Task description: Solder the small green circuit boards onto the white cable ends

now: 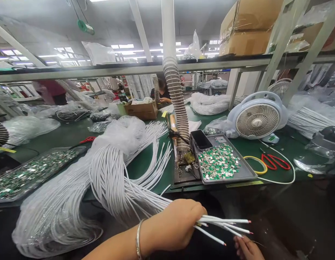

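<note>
My left hand [178, 222] is closed around a bundle of white cables [224, 222], just in front of the bench edge. The cable ends stick out to the right of the fist, with small reddish tips. At the lower right, my right hand [248, 248] has its fingers pressed together beside one cable end. A thin strand shows by these fingers; what they pinch is too small to make out. Leftward, the cables run back into a large bunch [110, 173], partly wrapped in clear plastic, that hangs over the edge.
A grey tray [247, 169] holds small green circuit boards and a phone [201, 139]. Nearby are yellow tape [255, 165], red-handled scissors [275, 161], a fan [256, 117] and an extraction hose [176, 97]. Another tray [34, 169] of boards lies left. Someone sits across the bench.
</note>
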The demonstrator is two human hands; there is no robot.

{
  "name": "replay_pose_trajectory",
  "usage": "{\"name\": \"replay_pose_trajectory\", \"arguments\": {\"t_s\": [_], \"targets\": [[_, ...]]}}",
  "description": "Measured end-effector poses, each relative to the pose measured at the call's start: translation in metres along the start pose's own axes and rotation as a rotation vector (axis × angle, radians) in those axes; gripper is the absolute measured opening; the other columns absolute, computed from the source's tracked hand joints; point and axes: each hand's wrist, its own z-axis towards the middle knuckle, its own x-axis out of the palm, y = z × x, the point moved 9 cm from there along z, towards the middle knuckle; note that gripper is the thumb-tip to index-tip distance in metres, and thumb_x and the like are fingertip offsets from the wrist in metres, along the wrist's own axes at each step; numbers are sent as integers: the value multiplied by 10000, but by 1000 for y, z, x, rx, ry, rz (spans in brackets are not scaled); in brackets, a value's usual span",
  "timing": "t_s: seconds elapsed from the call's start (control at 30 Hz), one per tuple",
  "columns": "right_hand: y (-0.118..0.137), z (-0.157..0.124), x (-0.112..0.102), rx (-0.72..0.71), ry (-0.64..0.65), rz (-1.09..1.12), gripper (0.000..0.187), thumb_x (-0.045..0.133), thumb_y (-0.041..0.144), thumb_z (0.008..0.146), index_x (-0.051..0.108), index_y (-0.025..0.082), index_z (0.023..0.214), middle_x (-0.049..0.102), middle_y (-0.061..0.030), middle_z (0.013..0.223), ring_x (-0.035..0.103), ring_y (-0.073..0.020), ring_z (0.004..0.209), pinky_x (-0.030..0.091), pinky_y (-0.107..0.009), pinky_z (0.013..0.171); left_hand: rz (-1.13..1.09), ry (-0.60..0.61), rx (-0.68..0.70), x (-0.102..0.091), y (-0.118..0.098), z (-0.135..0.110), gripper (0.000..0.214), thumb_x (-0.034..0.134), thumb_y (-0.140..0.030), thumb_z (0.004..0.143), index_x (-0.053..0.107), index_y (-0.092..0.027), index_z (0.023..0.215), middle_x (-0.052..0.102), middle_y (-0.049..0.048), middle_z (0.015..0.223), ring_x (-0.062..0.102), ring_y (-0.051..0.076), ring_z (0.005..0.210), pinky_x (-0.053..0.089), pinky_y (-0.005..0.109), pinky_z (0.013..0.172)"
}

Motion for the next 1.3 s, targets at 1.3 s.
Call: {"name": "replay_pose_trajectory", "arguments": {"t_s": [1.3], "targets": [[284, -56, 166, -800, 282, -89, 92, 474, 148, 863, 556, 186, 880, 570, -23, 755, 569, -112, 584, 512, -225, 537, -1436, -1007, -560, -7, 141, -46, 211, 820, -207, 580, 683, -122, 716, 595, -4, 590, 528, 100, 522, 462, 205, 490]]}}
